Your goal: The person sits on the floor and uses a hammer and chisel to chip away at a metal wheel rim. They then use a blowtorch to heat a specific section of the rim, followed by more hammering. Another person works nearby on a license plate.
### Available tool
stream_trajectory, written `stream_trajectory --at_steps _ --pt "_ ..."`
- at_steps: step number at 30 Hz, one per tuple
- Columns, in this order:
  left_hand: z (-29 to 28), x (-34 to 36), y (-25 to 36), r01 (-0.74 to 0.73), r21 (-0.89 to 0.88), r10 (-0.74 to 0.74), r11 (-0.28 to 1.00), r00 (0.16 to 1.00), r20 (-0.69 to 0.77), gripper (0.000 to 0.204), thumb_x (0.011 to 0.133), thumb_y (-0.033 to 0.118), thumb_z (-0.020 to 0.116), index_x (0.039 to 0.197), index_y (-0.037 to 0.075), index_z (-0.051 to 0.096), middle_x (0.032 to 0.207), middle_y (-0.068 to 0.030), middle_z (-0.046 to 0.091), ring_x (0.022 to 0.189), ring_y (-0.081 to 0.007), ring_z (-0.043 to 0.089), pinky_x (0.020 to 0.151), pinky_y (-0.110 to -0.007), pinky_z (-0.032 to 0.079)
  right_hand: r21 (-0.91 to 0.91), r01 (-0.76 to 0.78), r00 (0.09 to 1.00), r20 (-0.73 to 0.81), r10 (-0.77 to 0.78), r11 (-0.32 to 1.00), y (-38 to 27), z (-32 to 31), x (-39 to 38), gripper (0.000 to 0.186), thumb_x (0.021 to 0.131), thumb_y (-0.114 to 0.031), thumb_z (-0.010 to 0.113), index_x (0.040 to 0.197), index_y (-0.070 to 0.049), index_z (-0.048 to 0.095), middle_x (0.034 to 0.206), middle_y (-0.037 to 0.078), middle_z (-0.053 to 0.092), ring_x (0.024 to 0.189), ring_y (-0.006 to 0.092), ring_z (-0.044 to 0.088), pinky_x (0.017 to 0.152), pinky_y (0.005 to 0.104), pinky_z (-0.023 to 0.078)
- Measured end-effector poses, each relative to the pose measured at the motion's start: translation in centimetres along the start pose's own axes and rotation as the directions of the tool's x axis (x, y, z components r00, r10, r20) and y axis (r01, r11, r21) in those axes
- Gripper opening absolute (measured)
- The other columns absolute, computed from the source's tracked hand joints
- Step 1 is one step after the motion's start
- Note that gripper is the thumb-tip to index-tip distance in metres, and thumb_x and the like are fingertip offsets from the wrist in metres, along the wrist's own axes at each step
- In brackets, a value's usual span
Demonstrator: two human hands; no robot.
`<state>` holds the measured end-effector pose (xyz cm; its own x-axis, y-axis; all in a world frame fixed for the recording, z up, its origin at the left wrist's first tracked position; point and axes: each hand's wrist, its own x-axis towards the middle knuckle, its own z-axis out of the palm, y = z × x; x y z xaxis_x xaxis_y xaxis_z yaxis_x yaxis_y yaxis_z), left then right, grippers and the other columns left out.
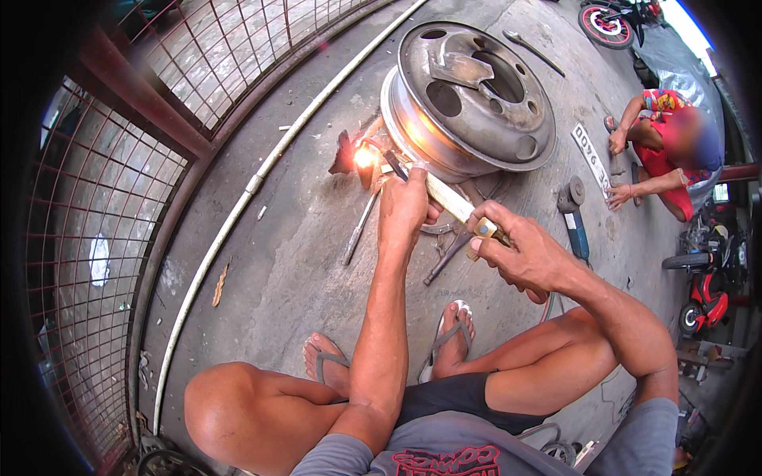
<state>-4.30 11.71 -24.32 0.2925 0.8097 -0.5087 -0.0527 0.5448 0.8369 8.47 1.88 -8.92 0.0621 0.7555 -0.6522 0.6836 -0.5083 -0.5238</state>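
Observation:
My right hand (520,247) is closed round the brass-valved rear of a gas torch (451,198), whose pale body slants up and left. My left hand (405,208) is wrapped round its front part, where a dark end pokes out of the fist. Just beyond, a bright flame glows against a small rusty metal piece (341,155) on the ground. Close by lies a large grey steel wheel rim (496,151), its side lit orange, with a flat metal plate (460,69) on top. A thin metal rod (361,228) lies beside my left hand.
A metal tool (446,260) lies below my hands; an angle grinder (573,218) is to the right. A long wrench (533,52) lies behind the rim. Another person (671,151) crouches at right over a white number plate (589,157). A white pipe (252,184) and mesh fence (103,262) run along the left.

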Motion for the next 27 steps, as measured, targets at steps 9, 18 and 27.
stream_trajectory --at_steps 9,18,27 --pt "-0.1 0.1 -0.2 -0.015 -0.016 0.015 1.0 1.0 0.002 0.056 0.105 0.036 0.046 0.081 -0.009 0.068 0.059 -0.0141 0.064 0.045 -0.0188 0.06 0.047 -0.034 0.051 -0.005 0.01 1.0 0.006 -0.01 1.0 -0.2 0.1 0.2 0.029 0.1 -0.031 0.057 0.12 -0.01 0.053 0.057 0.006 0.054 0.043 0.0185 0.054 0.043 0.0377 0.043" --pt "0.1 0.3 -0.3 -0.005 -0.037 0.006 0.999 1.0 0.006 0.056 0.106 0.037 0.047 0.08 -0.009 0.068 0.058 -0.0132 0.064 0.044 -0.0178 0.058 0.045 -0.033 0.05 0.002 -0.024 0.999 0.024 0.024 1.0 -0.2 -0.1 0.1 0.029 0.101 -0.031 0.058 0.121 -0.011 0.054 0.062 0.005 0.055 0.045 0.0162 0.052 0.043 0.0348 0.041" --pt "3.8 -3.2 2.9 -0.239 -0.006 0.238 0.971 0.967 0.093 0.055 0.108 0.045 0.047 0.089 -0.002 0.068 0.059 -0.0068 0.062 0.048 -0.0102 0.055 0.044 -0.027 0.042 0.221 0.303 0.942 -0.221 -0.255 0.927 4.9 -4.7 -2.6 0.073 0.088 -0.023 0.08 0.151 -0.017 0.044 0.078 0.0 0.062 0.051 0.0085 0.05 0.045 0.0246 0.038"
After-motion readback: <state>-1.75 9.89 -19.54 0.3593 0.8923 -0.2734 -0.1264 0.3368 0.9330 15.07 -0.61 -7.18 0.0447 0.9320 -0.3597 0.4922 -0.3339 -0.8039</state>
